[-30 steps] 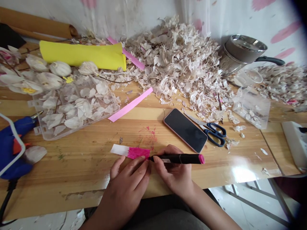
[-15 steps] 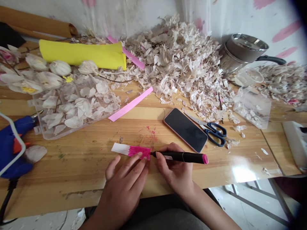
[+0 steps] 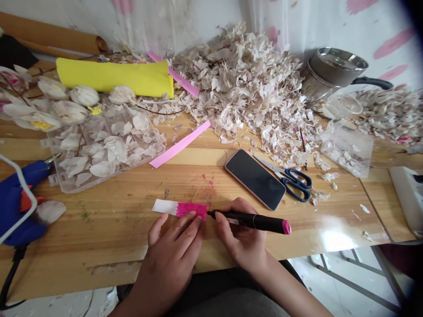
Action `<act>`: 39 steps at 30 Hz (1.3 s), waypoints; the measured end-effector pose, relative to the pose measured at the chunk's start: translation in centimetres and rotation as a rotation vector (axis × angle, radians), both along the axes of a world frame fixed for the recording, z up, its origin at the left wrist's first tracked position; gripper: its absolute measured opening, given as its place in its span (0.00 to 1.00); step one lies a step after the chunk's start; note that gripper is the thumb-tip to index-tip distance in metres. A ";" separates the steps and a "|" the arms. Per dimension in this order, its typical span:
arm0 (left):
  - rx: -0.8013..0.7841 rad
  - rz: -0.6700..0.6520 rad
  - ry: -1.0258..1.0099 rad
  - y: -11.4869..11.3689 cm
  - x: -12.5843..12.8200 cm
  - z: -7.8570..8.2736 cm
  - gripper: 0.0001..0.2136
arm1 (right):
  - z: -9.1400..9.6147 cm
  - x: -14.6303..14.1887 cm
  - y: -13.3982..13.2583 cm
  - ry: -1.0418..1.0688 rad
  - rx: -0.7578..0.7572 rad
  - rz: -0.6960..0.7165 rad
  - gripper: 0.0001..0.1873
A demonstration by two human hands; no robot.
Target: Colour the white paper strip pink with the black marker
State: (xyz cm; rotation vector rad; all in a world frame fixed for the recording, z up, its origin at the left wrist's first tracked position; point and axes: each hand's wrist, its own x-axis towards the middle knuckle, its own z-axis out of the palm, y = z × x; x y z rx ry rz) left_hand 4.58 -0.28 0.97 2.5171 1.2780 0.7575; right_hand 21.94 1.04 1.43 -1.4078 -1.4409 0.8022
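Single head-worn cam, looks forward and steeply down over the near edge of the light wooden counter (image 3: 109,229). Close range: both hands sit low centre. Far edge reaches the white wall (image 3: 198,17). No second view, so no overlap.

On the table (image 3: 109,229), a paper strip (image 3: 178,208) lay near the front edge, with the left hand (image 3: 172,251) resting on its near side and the right hand (image 3: 243,240) just to its right. The marker (image 3: 253,221) in the right hand met the strip's right end with its tip and pointed away to the right. Behind the marker lay a phone (image 3: 255,178), and scissors (image 3: 287,177) lay just right of the phone. A heap of petals (image 3: 244,88) stood behind both. A tray (image 3: 99,149) of petals sat at the left, a glue gun (image 3: 18,202) further left, and a pot (image 3: 330,72) at the far right.
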 end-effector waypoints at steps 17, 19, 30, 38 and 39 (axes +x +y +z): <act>-0.030 0.024 -0.040 -0.2 0.2 -0.2 0.16 | -0.5 -0.2 0.0 0.059 -0.009 -0.069 0.06; -0.033 0.029 -0.048 -0.3 0.2 -0.1 0.16 | -0.5 -0.1 0.0 0.079 -0.002 -0.109 0.06; 0.056 0.096 0.063 0.4 -1.1 0.6 0.15 | 0.2 0.3 -0.4 0.143 0.056 -0.008 0.12; 0.083 0.030 0.153 0.7 -1.1 0.2 0.15 | 1.2 0.2 0.0 -0.085 0.128 0.068 0.08; 0.086 0.027 0.154 0.6 -1.1 0.2 0.15 | 1.4 0.1 0.0 -0.112 0.142 0.083 0.08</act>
